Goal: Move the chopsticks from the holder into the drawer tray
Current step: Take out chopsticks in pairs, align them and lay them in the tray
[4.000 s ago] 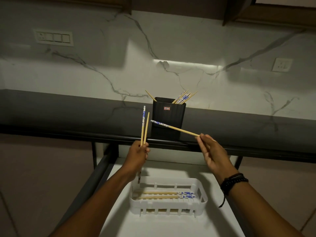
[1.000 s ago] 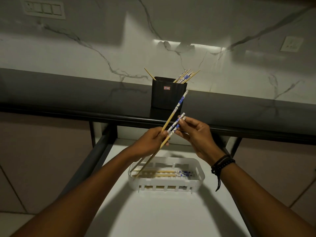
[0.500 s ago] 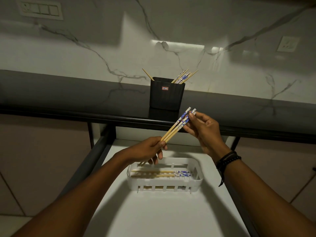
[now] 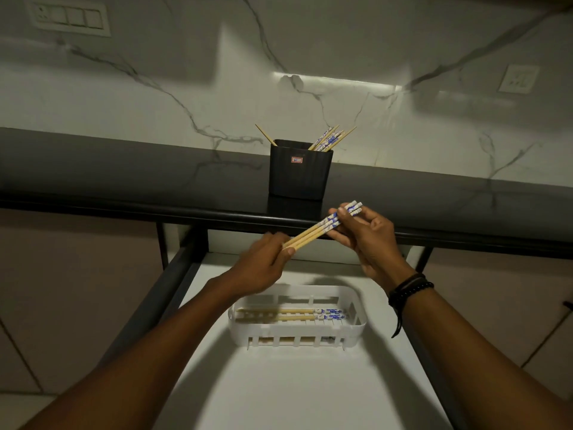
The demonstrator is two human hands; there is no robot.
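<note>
A bundle of three wooden chopsticks with blue-and-white ends (image 4: 313,234) is held aslant between both hands above the open drawer. My left hand (image 4: 263,262) pinches the plain lower ends. My right hand (image 4: 362,234) grips the patterned upper ends with curled fingers. Below them a white slotted tray (image 4: 297,335) lies on the drawer floor with two chopsticks (image 4: 291,315) flat inside it. The black holder (image 4: 299,169) stands on the dark counter behind, with several chopsticks (image 4: 328,141) sticking out of it.
The white drawer floor (image 4: 288,386) stretches toward me, with dark rails along both sides. The dark counter edge (image 4: 124,209) runs across just above the drawer. A marble wall with a switch plate (image 4: 71,17) and a socket (image 4: 517,79) rises behind.
The separate chopsticks have been gathered into one aligned bundle. Both hands have shifted it slightly right and flatter over the last second.
</note>
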